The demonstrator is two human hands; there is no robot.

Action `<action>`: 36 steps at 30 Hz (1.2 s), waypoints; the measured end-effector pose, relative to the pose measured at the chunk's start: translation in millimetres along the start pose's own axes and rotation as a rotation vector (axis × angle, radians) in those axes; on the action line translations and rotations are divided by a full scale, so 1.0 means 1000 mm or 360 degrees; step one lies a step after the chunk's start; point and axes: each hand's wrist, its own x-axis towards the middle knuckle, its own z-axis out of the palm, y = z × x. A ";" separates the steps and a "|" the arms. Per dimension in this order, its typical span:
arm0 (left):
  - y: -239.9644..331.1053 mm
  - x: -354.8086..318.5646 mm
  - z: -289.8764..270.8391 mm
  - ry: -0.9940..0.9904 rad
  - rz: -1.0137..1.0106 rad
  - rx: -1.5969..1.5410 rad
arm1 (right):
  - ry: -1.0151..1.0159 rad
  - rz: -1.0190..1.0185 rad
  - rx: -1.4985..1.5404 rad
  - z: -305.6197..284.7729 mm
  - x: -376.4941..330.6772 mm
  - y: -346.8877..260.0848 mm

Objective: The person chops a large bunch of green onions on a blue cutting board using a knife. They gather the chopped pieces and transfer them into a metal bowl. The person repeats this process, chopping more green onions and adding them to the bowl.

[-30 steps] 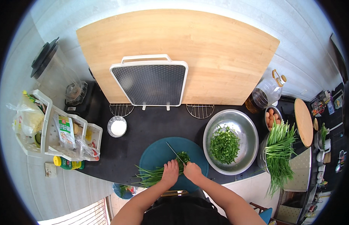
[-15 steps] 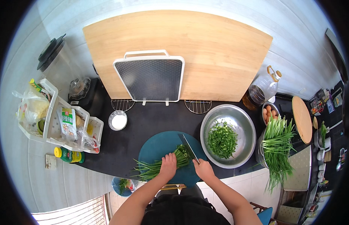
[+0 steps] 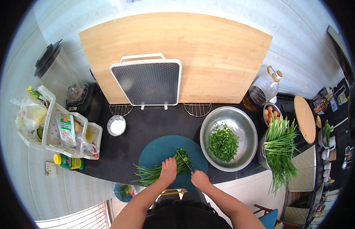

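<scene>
A bunch of garlic chives [image 3: 149, 174] lies across the round teal cutting board [image 3: 156, 149]. My left hand [image 3: 168, 170] is closed over the bunch and presses it to the board. Wrapped round the handle of a kitchen knife [image 3: 184, 160], my right hand [image 3: 200, 179] keeps the blade at the cut end of the bunch, just right of my left fingers. Cut green bits [image 3: 184, 153] sit by the blade; how deep the edge is cannot be made out. Beside the board, a steel bowl [image 3: 249, 133] holds a heap of chopped chives [image 3: 223, 145].
To the right stand a pot of long chives [image 3: 280, 149], a bowl of eggs [image 3: 271, 113] and an oil jug [image 3: 257, 95]. A small bowl of white powder [image 3: 116, 125], white baskets [image 3: 51, 129] and a yellow-capped bottle [image 3: 68, 162] are left. Boards [image 3: 215, 53] lean behind.
The knife has come down and left onto the chives, its blade now seen more edge-on. My right hand moved slightly left and nearer me. My left hand still holds the bunch.
</scene>
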 end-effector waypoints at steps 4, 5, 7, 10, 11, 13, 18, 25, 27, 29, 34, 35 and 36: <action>-0.001 -0.001 0.000 0.0012 -0.0001 0.0008 | 0.0155 0.0017 0.0093 -0.003 0.002 -0.011; 0.000 -0.002 0.000 0.0001 -0.0013 -0.0006 | 0.0203 0.0003 0.0118 -0.009 -0.003 -0.013; -0.003 0.002 0.000 0.0001 -0.0030 -0.0015 | 0.0281 -0.0042 0.0179 -0.022 -0.008 -0.015; -0.001 0.000 0.004 -0.0029 -0.0026 -0.0025 | 0.0279 -0.0078 0.0242 -0.040 -0.023 -0.021; -0.002 0.000 0.003 -0.0034 -0.0025 -0.0013 | 0.0252 -0.0084 0.0210 -0.042 -0.026 -0.024; -0.003 0.002 0.002 -0.0050 -0.0024 0.0002 | 0.0197 -0.0098 0.0146 -0.044 -0.027 -0.028; -0.002 0.002 0.004 -0.0070 -0.0001 0.0038 | 0.0114 -0.0104 0.0034 -0.027 -0.017 -0.017; -0.001 0.005 0.007 -0.0068 0.0011 0.0146 | -0.0139 -0.0097 -0.0066 -0.032 0.007 -0.032; -0.001 0.005 0.007 -0.0077 0.0013 0.0224 | -0.0171 -0.0108 -0.0118 -0.025 0.021 -0.038; 0.001 0.009 0.007 -0.0083 0.0019 0.0215 | -0.0182 -0.0122 -0.0128 -0.022 0.034 -0.047; -0.002 0.008 0.002 0.0020 0.0056 0.0185 | -0.0043 -0.0219 -0.0078 -0.008 0.063 -0.060; -0.001 0.008 0.002 -0.0035 0.0038 0.0194 | 0.0008 -0.0225 -0.0077 -0.004 0.063 -0.061; 0.000 0.007 0.003 -0.0091 0.0021 0.0203 | 0.0061 -0.0229 -0.0075 0.000 0.063 -0.061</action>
